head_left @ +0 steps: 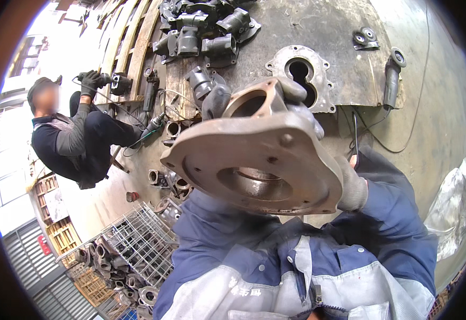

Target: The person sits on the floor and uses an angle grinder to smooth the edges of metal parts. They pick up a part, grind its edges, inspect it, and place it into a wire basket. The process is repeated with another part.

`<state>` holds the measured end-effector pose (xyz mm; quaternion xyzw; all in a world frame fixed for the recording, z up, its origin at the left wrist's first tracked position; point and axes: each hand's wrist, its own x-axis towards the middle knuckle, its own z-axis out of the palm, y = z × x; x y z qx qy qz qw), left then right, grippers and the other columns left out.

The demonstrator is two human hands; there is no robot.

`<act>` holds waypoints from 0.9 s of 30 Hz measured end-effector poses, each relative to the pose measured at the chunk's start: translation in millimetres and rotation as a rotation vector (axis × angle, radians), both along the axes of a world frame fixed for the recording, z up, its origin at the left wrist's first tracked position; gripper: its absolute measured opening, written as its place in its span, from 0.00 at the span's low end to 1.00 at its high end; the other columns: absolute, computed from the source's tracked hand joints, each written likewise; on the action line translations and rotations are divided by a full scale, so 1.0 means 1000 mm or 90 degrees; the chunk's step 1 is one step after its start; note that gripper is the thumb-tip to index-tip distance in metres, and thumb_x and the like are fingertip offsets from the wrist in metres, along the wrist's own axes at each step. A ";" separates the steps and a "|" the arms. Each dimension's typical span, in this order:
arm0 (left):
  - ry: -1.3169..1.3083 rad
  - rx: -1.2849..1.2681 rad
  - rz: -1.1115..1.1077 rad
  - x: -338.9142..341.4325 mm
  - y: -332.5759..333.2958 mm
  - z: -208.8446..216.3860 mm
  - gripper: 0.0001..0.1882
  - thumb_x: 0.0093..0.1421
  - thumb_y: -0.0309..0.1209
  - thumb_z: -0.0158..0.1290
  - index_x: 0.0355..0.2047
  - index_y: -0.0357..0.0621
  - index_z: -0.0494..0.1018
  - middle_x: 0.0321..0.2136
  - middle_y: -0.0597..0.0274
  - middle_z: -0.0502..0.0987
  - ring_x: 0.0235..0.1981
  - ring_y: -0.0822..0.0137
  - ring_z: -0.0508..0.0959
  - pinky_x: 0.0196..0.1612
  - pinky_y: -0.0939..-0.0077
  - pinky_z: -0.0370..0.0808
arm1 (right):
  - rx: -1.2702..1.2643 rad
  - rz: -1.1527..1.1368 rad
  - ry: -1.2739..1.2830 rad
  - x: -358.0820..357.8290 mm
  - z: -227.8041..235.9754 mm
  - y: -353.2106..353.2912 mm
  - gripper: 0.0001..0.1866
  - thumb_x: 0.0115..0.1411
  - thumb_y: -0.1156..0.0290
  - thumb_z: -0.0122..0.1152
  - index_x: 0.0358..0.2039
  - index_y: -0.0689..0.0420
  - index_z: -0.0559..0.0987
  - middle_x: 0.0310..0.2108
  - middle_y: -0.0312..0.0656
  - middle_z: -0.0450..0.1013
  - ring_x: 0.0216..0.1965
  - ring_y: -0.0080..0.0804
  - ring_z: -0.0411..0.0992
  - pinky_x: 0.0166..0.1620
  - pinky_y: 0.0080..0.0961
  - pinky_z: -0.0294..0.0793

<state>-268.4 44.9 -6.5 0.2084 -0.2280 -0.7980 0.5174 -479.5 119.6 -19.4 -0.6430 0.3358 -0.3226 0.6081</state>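
Note:
A large grey-brown metal casting (206, 152) with a wide flange and a round bore is held up close in front of me, tilted. My left hand (216, 102), in a dark glove, grips its far left side; the left wrist is hidden behind the flange. My right hand (352, 185), in a grey glove, holds the right side, and gloved fingers curl over the tubular neck. Just beyond lies a flat grey flanged plate (324, 74) with a keyhole-shaped opening, on the worktable (302, 21).
Black castings (187, 40) crowd the table's far left. An angle grinder (392, 77) rests at its right edge, its cable trailing. At left, a crouching co-worker (67, 133) holds a power tool (100, 80). A wire basket (142, 245) and more castings (102, 256) stand lower left.

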 end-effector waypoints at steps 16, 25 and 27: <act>-0.003 0.005 -0.007 -0.010 -0.010 -0.006 0.34 0.77 0.56 0.49 0.70 0.44 0.67 0.64 0.56 0.75 0.63 0.59 0.77 0.69 0.57 0.74 | 0.001 -0.008 0.010 -0.010 -0.024 0.009 0.10 0.68 0.65 0.69 0.43 0.59 0.85 0.28 0.49 0.79 0.27 0.46 0.79 0.33 0.39 0.76; -0.012 0.011 -0.004 -0.009 -0.010 -0.005 0.34 0.77 0.55 0.49 0.71 0.44 0.67 0.64 0.56 0.74 0.63 0.59 0.76 0.69 0.57 0.73 | 0.145 0.011 -0.032 -0.017 -0.034 0.026 0.11 0.68 0.66 0.68 0.45 0.59 0.84 0.28 0.50 0.79 0.29 0.49 0.80 0.34 0.40 0.77; -0.014 0.004 -0.002 -0.008 -0.010 -0.005 0.34 0.77 0.55 0.49 0.71 0.44 0.67 0.64 0.56 0.74 0.63 0.59 0.76 0.69 0.57 0.73 | 0.121 0.017 -0.032 -0.023 -0.032 0.023 0.11 0.67 0.66 0.69 0.45 0.59 0.84 0.28 0.50 0.79 0.28 0.48 0.80 0.34 0.39 0.78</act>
